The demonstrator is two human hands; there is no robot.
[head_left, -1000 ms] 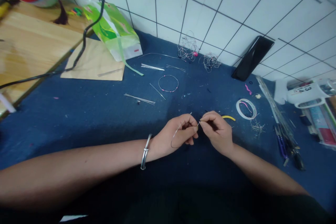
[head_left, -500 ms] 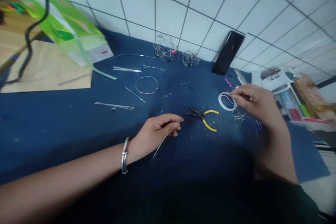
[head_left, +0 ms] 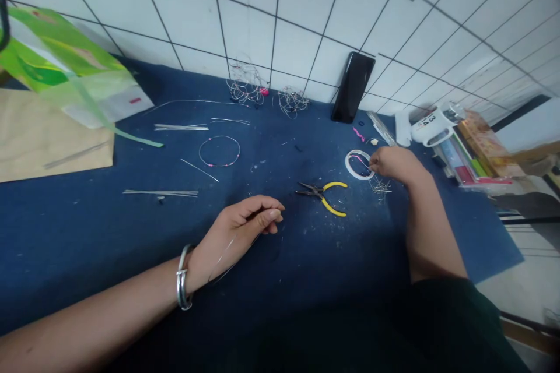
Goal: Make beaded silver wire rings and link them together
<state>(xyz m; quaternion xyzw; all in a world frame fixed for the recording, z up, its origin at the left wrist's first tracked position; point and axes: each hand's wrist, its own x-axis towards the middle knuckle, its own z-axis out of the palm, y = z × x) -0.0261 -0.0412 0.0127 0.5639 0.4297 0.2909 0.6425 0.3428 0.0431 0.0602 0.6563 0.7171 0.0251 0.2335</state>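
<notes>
**Fingers (head_left: 266, 218) of our left hand (head_left: 234, 230) pinch a thin wire (head_left: 223, 255); our right hand (head_left: 396, 164) is at a white ring (head_left: 347, 165)**

At far left we see brown paper (head_left: 26, 134) beneath a green packet (head_left: 48, 73) on the blue-covered bench (head_left: 65, 233). Next lies a bundle of straight wires (head_left: 160, 192), then a loop with pink beads (head_left: 219, 165) lying flat. Our left thumb and fingertips are pressed together on the thin wire, which trails back toward the silver bracelet (head_left: 181, 280). Right of that hand, yellow-handled pliers (head_left: 318, 192) lie with their handles spread. Behind them, a black phone (head_left: 353, 87) leans against the tiled wall (head_left: 301, 6). Farther right, our right fingers bunch at the ring's right edge, pointing down; we cannot tell whether they grasp anything. Short wire pieces (head_left: 380, 189) lie just in front of them, and a white mug (head_left: 431, 125) stands beyond.
</notes>
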